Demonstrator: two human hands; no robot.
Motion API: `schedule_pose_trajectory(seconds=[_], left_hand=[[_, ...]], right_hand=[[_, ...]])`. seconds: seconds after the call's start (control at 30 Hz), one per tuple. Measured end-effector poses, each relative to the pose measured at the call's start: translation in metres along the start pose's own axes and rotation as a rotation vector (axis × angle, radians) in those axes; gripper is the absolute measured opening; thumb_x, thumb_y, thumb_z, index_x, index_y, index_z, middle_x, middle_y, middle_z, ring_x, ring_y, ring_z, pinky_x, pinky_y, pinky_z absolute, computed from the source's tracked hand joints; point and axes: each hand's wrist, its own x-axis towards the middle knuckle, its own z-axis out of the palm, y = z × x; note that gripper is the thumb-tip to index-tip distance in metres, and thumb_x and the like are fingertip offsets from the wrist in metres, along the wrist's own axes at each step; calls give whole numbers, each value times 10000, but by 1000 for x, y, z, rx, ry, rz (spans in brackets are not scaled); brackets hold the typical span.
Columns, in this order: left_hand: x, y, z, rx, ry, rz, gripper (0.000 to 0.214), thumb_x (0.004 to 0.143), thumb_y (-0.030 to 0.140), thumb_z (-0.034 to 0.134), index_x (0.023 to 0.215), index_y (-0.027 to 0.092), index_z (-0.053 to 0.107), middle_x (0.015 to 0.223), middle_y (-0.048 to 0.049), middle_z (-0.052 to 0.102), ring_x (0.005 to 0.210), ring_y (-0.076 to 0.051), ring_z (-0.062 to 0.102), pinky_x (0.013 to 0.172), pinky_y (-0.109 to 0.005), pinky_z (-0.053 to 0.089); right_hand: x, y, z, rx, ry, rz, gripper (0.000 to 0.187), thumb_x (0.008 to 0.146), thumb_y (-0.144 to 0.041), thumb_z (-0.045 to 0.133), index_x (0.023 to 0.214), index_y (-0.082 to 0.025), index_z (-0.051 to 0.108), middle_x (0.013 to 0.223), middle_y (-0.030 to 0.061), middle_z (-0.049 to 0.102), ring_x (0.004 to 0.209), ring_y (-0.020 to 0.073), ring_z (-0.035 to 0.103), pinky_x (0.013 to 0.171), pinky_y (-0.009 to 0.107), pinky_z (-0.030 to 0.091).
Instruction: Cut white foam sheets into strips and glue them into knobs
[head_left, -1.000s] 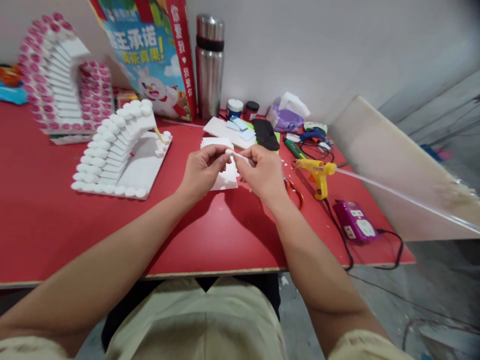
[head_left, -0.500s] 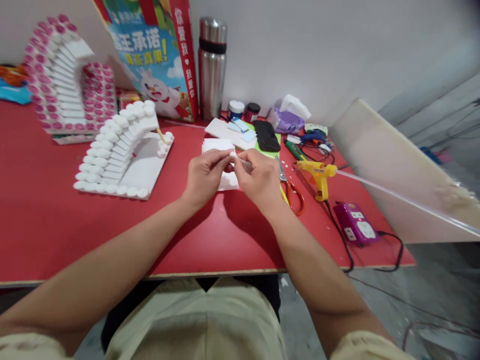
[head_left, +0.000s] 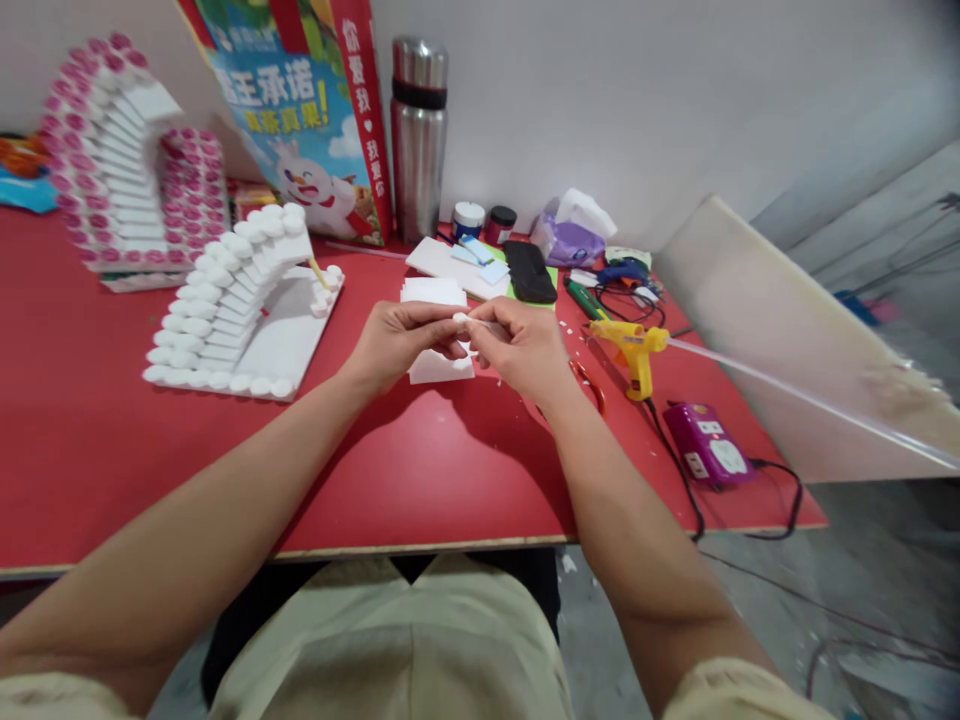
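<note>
A small white rounded piece (head_left: 460, 318) is pinched between the fingertips of both hands, above the middle of the table. My left hand (head_left: 397, 340) closes on it from the left with thumb and forefinger. From the other side my right hand (head_left: 521, 345) is closed on it too, its fingers curled and partly hidden. Below the hands lie white sheets (head_left: 435, 292), stacked and partly covered. Orange-handled scissors (head_left: 591, 385) lie under my right wrist, mostly hidden. To the left stands a white model staircase (head_left: 240, 300) edged with white rounded pieces.
A yellow glue gun (head_left: 636, 350) with a long clear stick rests at right, near a purple power box (head_left: 706, 445) and cables. A pink-and-white model (head_left: 127, 170), a printed bag (head_left: 300, 120), a steel flask (head_left: 418, 140) and a black case (head_left: 529, 270) stand or lie behind.
My right hand has turned and come lower, covering more of the scissors. The small white piece shows more clearly between the fingertips. The whole view has shifted slightly.
</note>
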Motion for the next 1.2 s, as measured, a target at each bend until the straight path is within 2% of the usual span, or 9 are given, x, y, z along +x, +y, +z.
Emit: schedule_pose_trajectory(seconds=[0.37, 0.43, 0.53, 0.63, 0.73, 0.83, 0.97, 1.1, 1.2], left_hand=[[0, -12, 6, 105, 66, 80, 286, 782, 402, 853, 906, 147, 815, 747, -58, 781, 642, -184, 739, 663, -309, 628], [0, -11, 8, 112, 80, 89, 269, 800, 391, 827, 905, 146, 794, 702, -43, 756, 611, -173, 720, 634, -295, 610], [1, -10, 6, 147, 60, 128, 229, 846, 376, 774, 924, 160, 772, 689, -26, 732, 587, -150, 681, 616, -275, 573], [3, -8, 1, 235, 50, 206, 190, 873, 348, 739, 949, 177, 776, 837, -46, 775, 716, -157, 700, 720, -283, 570], [4, -6, -2, 274, 23, 249, 196, 882, 349, 730, 976, 186, 783, 965, -63, 797, 880, -189, 719, 850, -304, 561], [4, -5, -2, 269, -2, 224, 255, 879, 416, 741, 984, 187, 779, 925, -60, 785, 818, -188, 699, 789, -304, 558], [4, -5, -2, 239, -25, 203, 284, 872, 453, 753, 962, 184, 771, 832, -45, 750, 681, -155, 638, 680, -288, 529], [4, -5, -2, 221, -23, 211, 243, 876, 418, 758, 950, 186, 769, 802, -37, 739, 657, -145, 622, 671, -289, 514], [5, -6, -2, 207, -2, 207, 208, 881, 392, 755, 933, 192, 771, 805, -36, 740, 640, -137, 605, 662, -289, 504]], right_hand=[[-1, -1, 11, -235, 85, -56, 171, 920, -265, 604, 775, -205, 672, 693, 23, 664, 634, 157, 585, 654, 306, 453], [-1, -4, 10, -127, 69, 4, 163, 921, -278, 627, 779, -206, 663, 688, 22, 670, 620, 155, 609, 643, 299, 478], [4, -7, 3, 281, -19, 222, 233, 942, -390, 662, 814, -195, 650, 721, 38, 702, 604, 162, 662, 629, 299, 549], [11, -6, -8, 713, -207, 494, 394, 990, -565, 583, 940, -180, 647, 770, 74, 739, 612, 187, 698, 629, 343, 614], [16, -3, -13, 956, -423, 664, 432, 1062, -557, 425, 1063, -176, 627, 817, 85, 757, 675, 203, 722, 649, 376, 641], [16, 0, -13, 1094, -505, 712, 371, 1105, -457, 351, 1074, -192, 609, 816, 34, 724, 654, 157, 681, 699, 374, 648], [14, -1, -12, 1186, -546, 734, 316, 1110, -424, 377, 1014, -210, 589, 669, -69, 523, 483, 79, 452, 655, 297, 617], [15, -3, -12, 1176, -540, 747, 319, 1108, -406, 381, 967, -202, 581, 645, -76, 406, 453, 65, 308, 463, 158, 420], [14, -3, -11, 1110, -490, 720, 265, 1085, -385, 451, 960, -195, 586, 659, -68, 412, 475, 66, 290, 435, 148, 326]])
